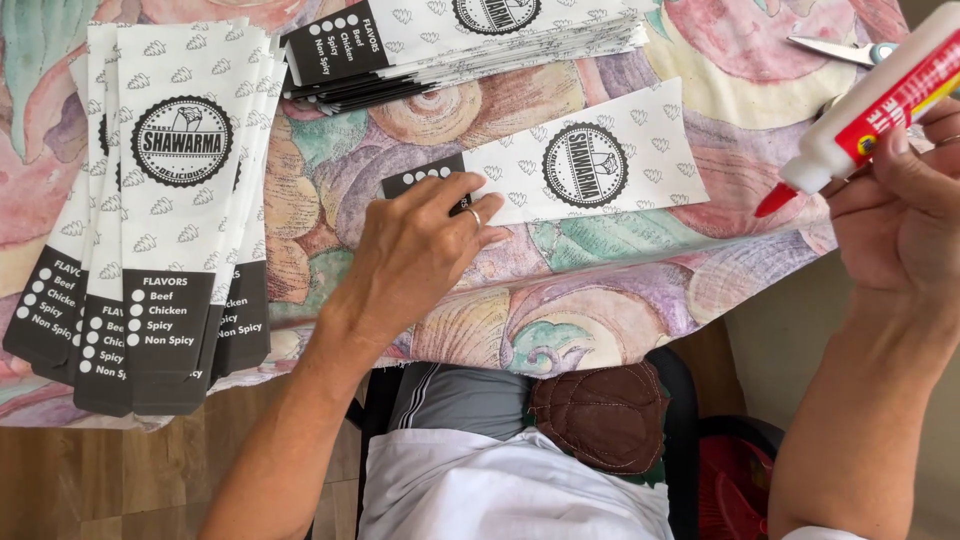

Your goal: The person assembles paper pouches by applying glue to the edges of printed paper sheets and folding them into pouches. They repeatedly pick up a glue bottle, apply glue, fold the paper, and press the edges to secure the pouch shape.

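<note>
Left hand: your left hand (420,245) lies open, fingers spread, pressing the black end of a single paper bag (590,165) flat on the flowered tablecloth (560,300).
Right hand: your right hand (895,215) is closed around a white glue bottle (885,95), its red tip pointing down toward the bag.
Bag: it stretches from your left hand toward two o'clock; the glue tip hovers just off its far end, not touching.
Progress: no glue shows on this bag yet, so gluing looks about to start.
Stacks: one pile of bags (160,200) sits at nine o'clock, another (460,40) at twelve.
Scissors: (835,48) rest at one o'clock.
</note>
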